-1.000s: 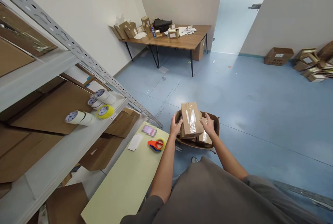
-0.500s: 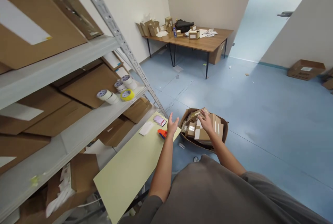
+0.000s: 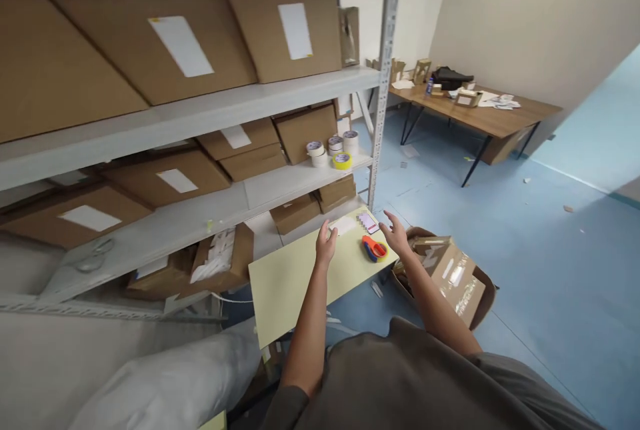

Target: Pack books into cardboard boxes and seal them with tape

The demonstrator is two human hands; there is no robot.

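Observation:
My left hand (image 3: 326, 243) hovers over the pale yellow board (image 3: 295, 290) with its fingers apart and nothing in it. Just beyond it lies a white sheet of paper (image 3: 343, 225). My right hand (image 3: 395, 235), also empty with fingers spread, is above the right end of the board. Between the hands sits an orange and blue tape dispenser (image 3: 374, 249) with a yellow roll. Behind the dispenser a phone (image 3: 369, 223) lies screen up. Below my right forearm, a large open carton (image 3: 487, 303) on the floor holds several taped boxes (image 3: 453, 273).
A metal shelf rack (image 3: 384, 77) with several cardboard boxes (image 3: 305, 30) runs along the left. White tape rolls (image 3: 317, 154) and a yellow tape roll (image 3: 342, 161) stand on its middle shelf. A wooden table (image 3: 525, 113) with clutter is at the back. A grey-white sack (image 3: 170, 383) lies lower left.
My view has turned left toward the shelves. Both hands have swung from beside and over the floor carton to above the board, still empty. A taped box now shows on top in the carton.

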